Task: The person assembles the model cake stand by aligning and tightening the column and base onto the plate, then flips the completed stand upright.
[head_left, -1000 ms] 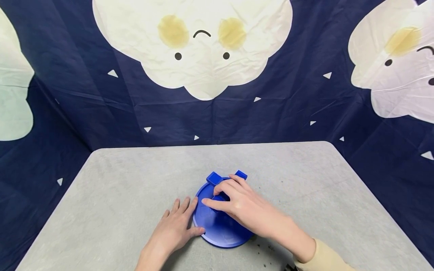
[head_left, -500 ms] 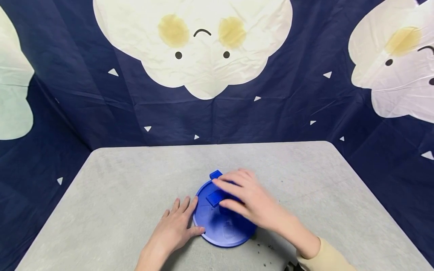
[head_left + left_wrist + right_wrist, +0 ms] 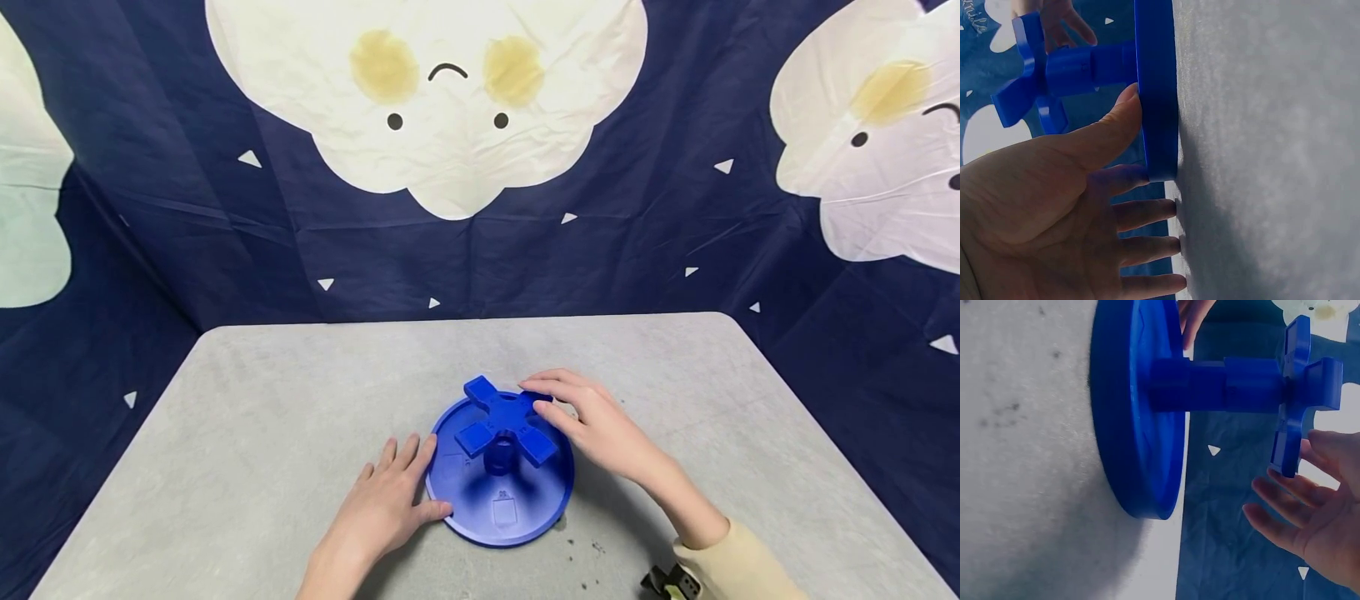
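Fingers of my right hand, nearer the blue cross, bracket its far-right arm, pinching or not I can't tell; upright stem just left, left hand straight-fingered against the disc.

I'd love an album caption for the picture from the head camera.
Left hand against the rim of a round blue base, right hand at its four-armed top.

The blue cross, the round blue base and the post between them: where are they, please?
Blue cross (image 3: 511,413): head view, on its flat centre.
Round blue base (image 3: 534,510): head view, on its bare upper surface.
Post (image 3: 1209,386): right wrist view, on its side, about halfway along.
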A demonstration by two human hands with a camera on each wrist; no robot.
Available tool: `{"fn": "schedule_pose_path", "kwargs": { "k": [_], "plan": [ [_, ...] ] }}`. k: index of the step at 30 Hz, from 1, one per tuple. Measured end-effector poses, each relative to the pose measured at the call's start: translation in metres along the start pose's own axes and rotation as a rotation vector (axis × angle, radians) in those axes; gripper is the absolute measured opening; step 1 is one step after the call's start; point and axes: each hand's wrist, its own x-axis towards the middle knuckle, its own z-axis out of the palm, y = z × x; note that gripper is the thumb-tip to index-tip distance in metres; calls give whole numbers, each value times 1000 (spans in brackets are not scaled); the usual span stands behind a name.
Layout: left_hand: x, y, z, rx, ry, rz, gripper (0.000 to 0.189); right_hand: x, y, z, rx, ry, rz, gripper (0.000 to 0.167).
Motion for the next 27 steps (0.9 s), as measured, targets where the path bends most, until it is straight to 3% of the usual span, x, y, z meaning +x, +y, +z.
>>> {"fn": "schedule_pose_path", "kwargs": {
  "k": [10, 27],
  "plan": [
    [0, 1, 0, 6, 6, 0, 92, -14, 0, 1, 32, 71, 23, 28],
    [0, 0, 0, 4, 8, 1, 92, -38, -25, 9, 1, 223, -3, 28]
  ]
}}
